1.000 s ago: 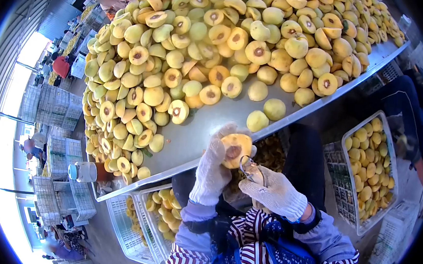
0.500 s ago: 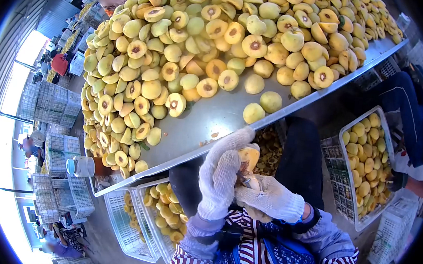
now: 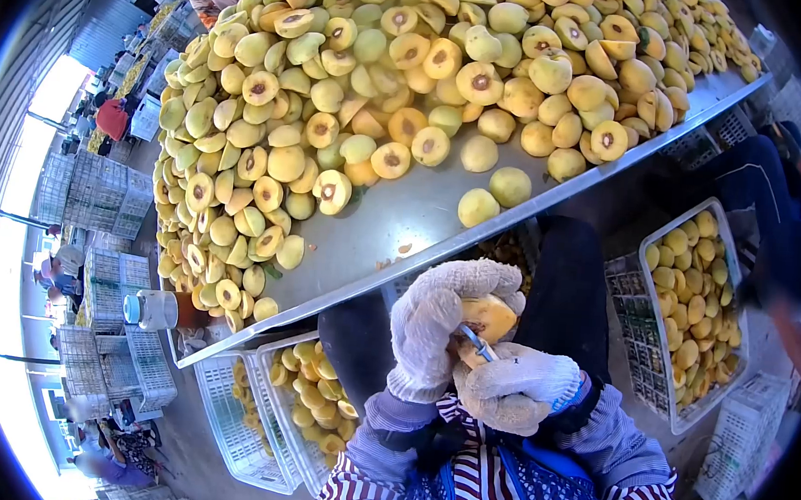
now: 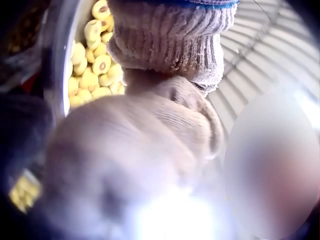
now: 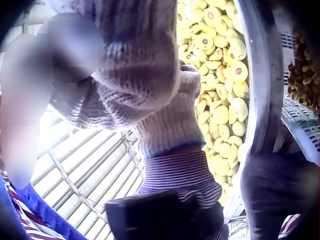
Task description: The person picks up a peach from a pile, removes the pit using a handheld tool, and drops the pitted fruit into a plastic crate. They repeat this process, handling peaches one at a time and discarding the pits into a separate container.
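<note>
Both hands wear pale knitted gloves and meet in front of the lap, just below the metal table's near edge. The left hand [image 3: 425, 331] holds a yellow peach half [image 3: 491, 318], its fingers wrapped over the far side. A slim metal pitting tool [image 3: 478, 343] sits in the right hand [image 3: 523, 384], its tip against the fruit. Part of the peach is hidden by the gloves. Blurred glove fabric [image 4: 125, 135] fills much of the left wrist view, and a knitted glove [image 5: 135, 65] covers the upper part of the right wrist view.
Halved peaches [image 3: 376, 72] are heaped on the metal table [image 3: 373, 239]; two pieces lie near its edge. Crates of peaches stand at lower left [image 3: 253, 426] and right [image 3: 736, 366]. A blue-lidded jar [image 3: 157, 310] is at the left corner. Other people are around.
Both hands drew back from the table edge toward the lap. The peach half was turned, its cut face showing earlier. The tool has shifted against it.
</note>
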### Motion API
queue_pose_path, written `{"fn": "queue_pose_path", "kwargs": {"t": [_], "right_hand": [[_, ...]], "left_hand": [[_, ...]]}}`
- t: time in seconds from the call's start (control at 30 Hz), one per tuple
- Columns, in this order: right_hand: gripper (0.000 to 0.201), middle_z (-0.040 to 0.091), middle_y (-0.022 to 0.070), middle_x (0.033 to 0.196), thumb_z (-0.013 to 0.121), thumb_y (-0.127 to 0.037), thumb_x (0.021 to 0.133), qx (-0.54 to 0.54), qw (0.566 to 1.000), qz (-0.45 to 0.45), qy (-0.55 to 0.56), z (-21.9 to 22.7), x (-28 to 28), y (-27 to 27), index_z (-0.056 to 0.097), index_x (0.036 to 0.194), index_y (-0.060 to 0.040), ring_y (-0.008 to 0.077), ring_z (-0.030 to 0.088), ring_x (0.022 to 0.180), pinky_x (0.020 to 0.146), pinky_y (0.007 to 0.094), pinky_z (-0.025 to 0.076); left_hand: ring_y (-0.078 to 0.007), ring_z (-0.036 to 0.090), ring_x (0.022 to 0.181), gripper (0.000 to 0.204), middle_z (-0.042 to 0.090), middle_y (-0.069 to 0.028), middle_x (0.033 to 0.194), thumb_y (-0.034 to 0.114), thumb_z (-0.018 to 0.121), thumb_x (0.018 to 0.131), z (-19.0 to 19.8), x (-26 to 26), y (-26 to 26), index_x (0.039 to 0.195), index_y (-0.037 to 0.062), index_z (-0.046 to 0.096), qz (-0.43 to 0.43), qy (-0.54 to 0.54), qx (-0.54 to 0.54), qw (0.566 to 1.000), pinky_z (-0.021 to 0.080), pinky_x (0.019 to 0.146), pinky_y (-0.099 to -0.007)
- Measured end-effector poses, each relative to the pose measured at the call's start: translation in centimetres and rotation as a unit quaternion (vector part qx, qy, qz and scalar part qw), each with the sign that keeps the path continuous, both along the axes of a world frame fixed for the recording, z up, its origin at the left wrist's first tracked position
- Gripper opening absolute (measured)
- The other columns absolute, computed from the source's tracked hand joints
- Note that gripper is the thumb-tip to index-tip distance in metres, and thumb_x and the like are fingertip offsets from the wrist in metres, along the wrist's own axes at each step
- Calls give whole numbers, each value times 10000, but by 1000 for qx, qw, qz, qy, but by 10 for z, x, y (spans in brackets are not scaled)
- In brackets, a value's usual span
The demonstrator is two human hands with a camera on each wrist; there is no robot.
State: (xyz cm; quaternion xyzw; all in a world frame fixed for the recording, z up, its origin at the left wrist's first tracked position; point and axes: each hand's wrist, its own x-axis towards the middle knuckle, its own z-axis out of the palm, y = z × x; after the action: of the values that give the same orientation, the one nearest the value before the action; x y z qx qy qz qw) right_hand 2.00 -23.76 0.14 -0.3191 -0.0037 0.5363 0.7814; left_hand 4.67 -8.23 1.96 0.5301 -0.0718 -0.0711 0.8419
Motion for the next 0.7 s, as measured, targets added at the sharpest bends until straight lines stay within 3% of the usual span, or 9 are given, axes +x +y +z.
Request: {"fn": "queue_pose_path", "kwargs": {"t": [0.13,0.17,0.27,0.3,0.4,0.43,0.53,0.6,0.7], "right_hand": [[304,527,-30,598,589,-357,972,-15,1000,28,-4,-10,-4,-2,587,833,-87,57,444,430,381,217,328],[301,527,-30,600,590,-361,972,-21,999,25,-4,-15,-6,0,586,845,-88,58,445,431,374,221,325],[310,514,-31,590,611,-383,961,17,970,237,-50,16,6,-3,583,880,-85,55,439,425,359,220,309],[317,489,-42,559,632,-395,946,27,979,188,-67,13,-3,3,589,915,-83,48,431,422,368,207,308],[330,506,-47,589,639,-409,941,2,979,191,-69,13,4,-2,610,953,-80,47,435,432,373,206,316],[329,521,-47,602,637,-405,942,-28,969,235,-72,9,7,-2,626,991,-80,54,445,440,376,219,334],[334,512,-48,589,637,-411,941,-99,970,183,-129,20,2,4,629,1009,-84,52,433,426,366,215,322],[306,483,-49,557,647,-402,937,-71,982,173,-23,13,2,12,603,959,-100,46,411,403,355,200,301],[296,501,-36,560,656,-385,934,-146,975,144,-87,28,5,22,558,932,-107,43,414,396,355,186,297]], "left_hand": [[-305,680,962,572,643,-215,1147,470,552,962,15,-10,-12,1189,-55,582,42,170,-81,981,560,913,-452],[-299,687,936,564,639,-209,1150,470,566,958,14,-9,-13,1228,-25,562,48,175,-87,979,607,803,-411],[-296,688,935,564,636,-204,1162,485,556,963,-20,3,8,1267,10,542,-83,241,-363,897,619,656,-334],[-296,690,934,595,629,-195,1179,529,516,970,-3,-2,5,1304,37,520,36,248,-142,958,592,547,-276],[-305,684,970,654,621,-196,1199,584,487,964,-5,-2,13,1314,32,513,71,223,-135,963,598,581,-302],[-367,668,990,688,591,-253,1215,592,476,964,-9,-2,18,1337,13,477,84,213,-166,959,608,578,-363],[-397,637,1073,739,576,-255,1253,623,468,951,-24,-3,37,1356,5,461,76,183,-207,958,627,640,-429],[-405,628,1090,751,574,-249,1264,627,472,947,-21,-7,43,1369,6,452,111,185,-182,959,630,652,-451],[-404,632,1088,752,584,-235,1260,627,481,943,-16,-14,45,1366,5,461,141,179,-150,962,629,659,-446]]}}
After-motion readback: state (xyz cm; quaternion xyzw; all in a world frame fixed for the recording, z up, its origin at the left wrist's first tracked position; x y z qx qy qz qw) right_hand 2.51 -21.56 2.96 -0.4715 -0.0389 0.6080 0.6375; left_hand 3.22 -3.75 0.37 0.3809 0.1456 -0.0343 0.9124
